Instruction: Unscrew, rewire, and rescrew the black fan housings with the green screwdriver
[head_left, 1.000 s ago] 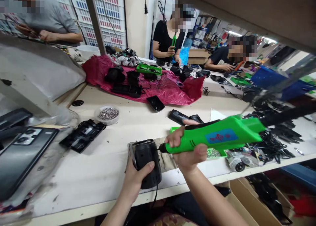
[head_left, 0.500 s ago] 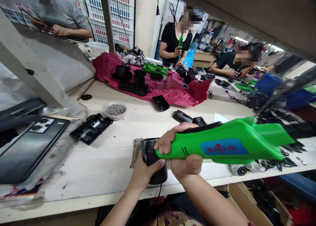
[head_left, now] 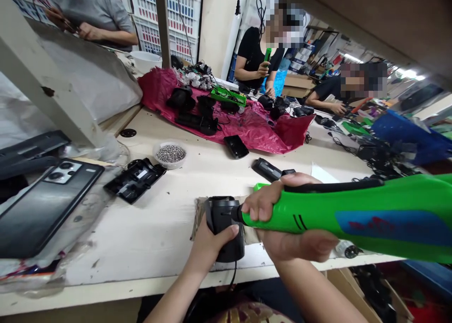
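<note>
My left hand [head_left: 213, 240] grips a black plastic housing [head_left: 228, 233], thumb across its front, and holds it upright over a brown pad [head_left: 198, 217] near the table's front edge. A thin cord hangs from the housing's lower end. In my right hand [head_left: 282, 219] is a green electric screwdriver [head_left: 314, 210] with a blue label, held nearly level. Its dark nose points left and meets the upper right side of the housing, or nearly so; the bit's tip cannot be made out. The screwdriver's rear end runs out of view at the right.
A bowl of small screws [head_left: 171, 154] stands beyond my left hand, beside an open black casing [head_left: 136, 179]. A phone [head_left: 49, 203] lies at the left. Black parts rest on a pink sheet [head_left: 293, 137]. A slanting post [head_left: 52, 87] rises at left. Several co-workers sit beyond.
The screwdriver has drawn back to the right with my right hand and come closer to the camera, baring its dark nose. My left hand keeps its hold on the housing. The view has shifted slightly.
</note>
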The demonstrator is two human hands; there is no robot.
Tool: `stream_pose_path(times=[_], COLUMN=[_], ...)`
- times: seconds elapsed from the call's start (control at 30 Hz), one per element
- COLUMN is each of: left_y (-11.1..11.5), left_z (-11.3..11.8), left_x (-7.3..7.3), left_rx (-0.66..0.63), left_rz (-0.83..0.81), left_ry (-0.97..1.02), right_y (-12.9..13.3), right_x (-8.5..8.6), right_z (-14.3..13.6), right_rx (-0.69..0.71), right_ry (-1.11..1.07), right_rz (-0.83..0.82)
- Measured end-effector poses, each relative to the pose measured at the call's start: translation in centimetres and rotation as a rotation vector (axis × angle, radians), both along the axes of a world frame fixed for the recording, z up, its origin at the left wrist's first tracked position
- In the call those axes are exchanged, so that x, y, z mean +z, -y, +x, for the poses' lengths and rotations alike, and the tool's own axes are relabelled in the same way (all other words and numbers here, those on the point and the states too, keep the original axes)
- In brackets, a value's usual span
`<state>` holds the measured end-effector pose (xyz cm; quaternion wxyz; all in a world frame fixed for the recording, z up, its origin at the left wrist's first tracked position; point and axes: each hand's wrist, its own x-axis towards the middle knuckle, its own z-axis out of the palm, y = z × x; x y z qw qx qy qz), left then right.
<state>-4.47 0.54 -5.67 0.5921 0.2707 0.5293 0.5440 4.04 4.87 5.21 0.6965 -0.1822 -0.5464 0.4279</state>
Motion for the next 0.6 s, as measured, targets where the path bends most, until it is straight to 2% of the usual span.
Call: stream_pose_path(times=[0.13,0.33,0.43,0.53,0.6], left_y=[-0.5,-0.9,-0.6,-0.3,-0.3], left_z=[-0.3,-0.4,-0.3,-0.3,-0.3], left_x=[-0.3,-0.5,0.0,0.7,1.0], left_rx=[-0.033,-0.029,-0.025,-0.049,-0.057], left_rz=[-0.004,-0.046,-0.069,-0.12,-0.157], left_ry=[-0.063,-0.036,-0.008,0.081,0.13], right_y=[-0.6,-2.3,-1.7,0.4,2.1], right_x=[-1.3,-3.0,-2.2,-0.5,0.4], right_z=[-0.5,-1.1,0.0,1.9,3.0], right_rx=[0.053,-0.001,0.02,0.025,0.066], right_ry=[0.002,0.032,-0.01,-0.032,0.026], right_rz=[-0.003,-0.091,-0.078,-0.045,-0.056])
